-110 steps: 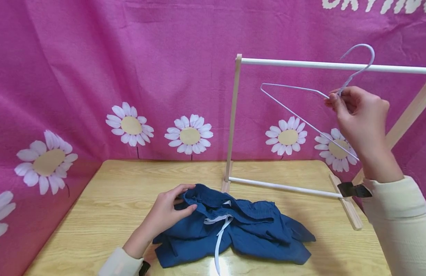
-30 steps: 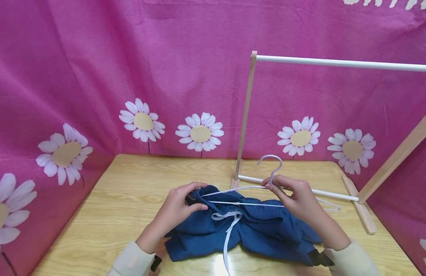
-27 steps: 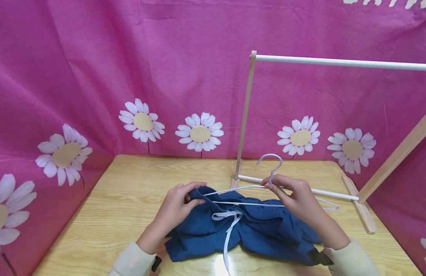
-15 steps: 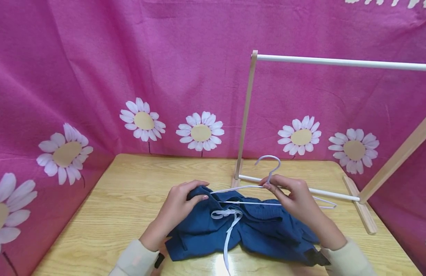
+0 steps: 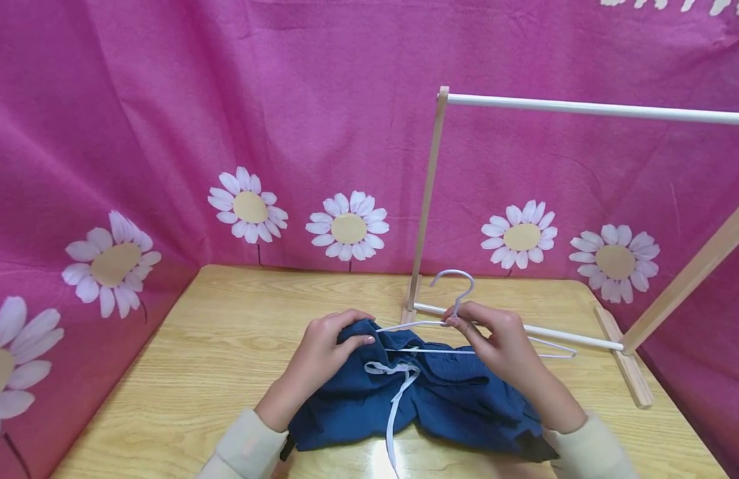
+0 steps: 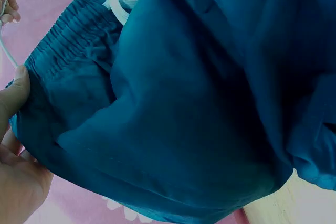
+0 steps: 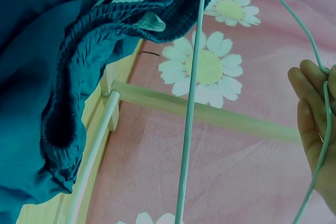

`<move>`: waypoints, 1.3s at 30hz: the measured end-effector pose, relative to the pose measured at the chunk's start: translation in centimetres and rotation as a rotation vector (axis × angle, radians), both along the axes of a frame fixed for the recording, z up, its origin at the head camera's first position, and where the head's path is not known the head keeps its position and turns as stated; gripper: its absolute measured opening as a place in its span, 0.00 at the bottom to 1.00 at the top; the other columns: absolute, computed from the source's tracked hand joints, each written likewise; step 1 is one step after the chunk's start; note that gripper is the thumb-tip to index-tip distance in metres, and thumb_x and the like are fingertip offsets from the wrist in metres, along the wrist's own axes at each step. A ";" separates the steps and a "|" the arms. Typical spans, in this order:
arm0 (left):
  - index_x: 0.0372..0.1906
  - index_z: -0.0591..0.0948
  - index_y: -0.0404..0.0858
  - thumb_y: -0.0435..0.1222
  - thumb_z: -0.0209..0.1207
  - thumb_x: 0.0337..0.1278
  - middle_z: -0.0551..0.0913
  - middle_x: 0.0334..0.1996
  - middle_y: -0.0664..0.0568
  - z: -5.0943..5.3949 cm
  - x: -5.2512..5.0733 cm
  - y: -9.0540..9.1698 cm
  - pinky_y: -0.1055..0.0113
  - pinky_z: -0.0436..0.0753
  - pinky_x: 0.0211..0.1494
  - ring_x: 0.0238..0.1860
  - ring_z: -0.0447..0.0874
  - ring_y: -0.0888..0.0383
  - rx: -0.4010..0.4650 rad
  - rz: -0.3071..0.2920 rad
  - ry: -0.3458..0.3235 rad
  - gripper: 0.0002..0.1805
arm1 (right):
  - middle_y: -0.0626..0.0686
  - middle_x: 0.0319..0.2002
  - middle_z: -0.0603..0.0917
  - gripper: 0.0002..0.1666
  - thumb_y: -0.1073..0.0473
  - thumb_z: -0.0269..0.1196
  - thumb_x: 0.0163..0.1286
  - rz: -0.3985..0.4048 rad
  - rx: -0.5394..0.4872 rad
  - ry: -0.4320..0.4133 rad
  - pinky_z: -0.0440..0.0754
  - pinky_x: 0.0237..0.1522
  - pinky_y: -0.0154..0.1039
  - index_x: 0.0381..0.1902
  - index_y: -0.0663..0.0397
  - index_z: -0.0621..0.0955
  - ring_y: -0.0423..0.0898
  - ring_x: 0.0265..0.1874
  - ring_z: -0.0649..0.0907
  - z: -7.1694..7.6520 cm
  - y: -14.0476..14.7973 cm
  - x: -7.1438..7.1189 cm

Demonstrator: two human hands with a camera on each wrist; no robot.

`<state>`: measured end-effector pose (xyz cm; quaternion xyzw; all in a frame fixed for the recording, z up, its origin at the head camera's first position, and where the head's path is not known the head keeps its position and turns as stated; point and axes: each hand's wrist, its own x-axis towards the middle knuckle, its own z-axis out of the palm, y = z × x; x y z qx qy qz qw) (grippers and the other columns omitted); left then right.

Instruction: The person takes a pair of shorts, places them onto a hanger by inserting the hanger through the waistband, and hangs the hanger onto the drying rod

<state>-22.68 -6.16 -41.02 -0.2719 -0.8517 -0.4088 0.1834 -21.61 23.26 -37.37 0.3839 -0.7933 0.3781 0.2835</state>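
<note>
Feeding the hanger in, by the look of it: left hand pinches the waistband at ten o'clock on the shorts, lying on the table; right hand pinches the hanger's neck. How deep it reaches is hidden. Next probably calls for tucking in the three-o'clock end. Against a second ago, the hanger sits nearer nine o'clock.

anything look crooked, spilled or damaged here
No spill or damage shows. The white wire hanger sits lopsided in the navy cloth shorts: one end is inside the gathered waistband beside the left hand, while the other pokes outside, beyond the right hand.
</note>
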 end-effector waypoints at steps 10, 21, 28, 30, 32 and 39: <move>0.51 0.87 0.41 0.34 0.73 0.54 0.90 0.44 0.53 0.4 0.2 0.6 0.60 0.85 0.54 0.45 0.89 0.57 -0.024 -0.023 -0.026 0.18 | 0.46 0.31 0.88 0.16 0.78 0.70 0.57 -0.040 -0.004 0.021 0.81 0.35 0.23 0.36 0.53 0.86 0.36 0.31 0.86 -0.2 -0.7 -0.2; 0.50 0.87 0.42 0.35 0.72 0.56 0.90 0.44 0.53 1.2 0.2 1.5 0.64 0.85 0.53 0.44 0.89 0.59 -0.057 -0.048 0.002 0.16 | 0.49 0.31 0.88 0.14 0.77 0.70 0.59 -0.017 -0.048 0.052 0.81 0.39 0.24 0.37 0.55 0.86 0.42 0.31 0.88 -0.4 -1.7 0.1; 0.52 0.87 0.42 0.36 0.71 0.57 0.90 0.45 0.54 1.5 0.2 2.2 0.68 0.85 0.52 0.44 0.88 0.61 -0.087 -0.078 -0.006 0.16 | 0.48 0.31 0.89 0.16 0.79 0.69 0.58 -0.024 -0.056 0.042 0.80 0.33 0.25 0.36 0.54 0.86 0.43 0.32 0.88 -0.6 -2.5 0.2; 0.52 0.86 0.43 0.36 0.71 0.57 0.90 0.45 0.54 1.6 0.2 2.4 0.68 0.85 0.52 0.45 0.88 0.61 -0.088 -0.076 0.002 0.16 | 0.48 0.31 0.89 0.16 0.79 0.69 0.58 -0.031 -0.058 0.041 0.80 0.34 0.25 0.36 0.54 0.86 0.43 0.32 0.88 -0.7 -2.7 0.2; 0.52 0.87 0.43 0.37 0.71 0.58 0.90 0.45 0.54 1.7 0.2 2.5 0.67 0.85 0.52 0.45 0.88 0.61 -0.084 -0.081 0.011 0.16 | 0.49 0.31 0.89 0.14 0.78 0.69 0.59 -0.039 -0.062 0.033 0.80 0.36 0.25 0.36 0.55 0.86 0.44 0.31 0.88 -0.9 -2.8 0.2; 0.53 0.86 0.41 0.37 0.69 0.60 0.89 0.45 0.53 1.9 0.3 3.0 0.63 0.85 0.53 0.46 0.88 0.59 -0.082 -0.108 0.038 0.16 | 0.51 0.31 0.89 0.10 0.76 0.68 0.62 -0.069 -0.066 -0.009 0.81 0.36 0.25 0.36 0.57 0.86 0.43 0.32 0.88 -1.1 -3.5 0.3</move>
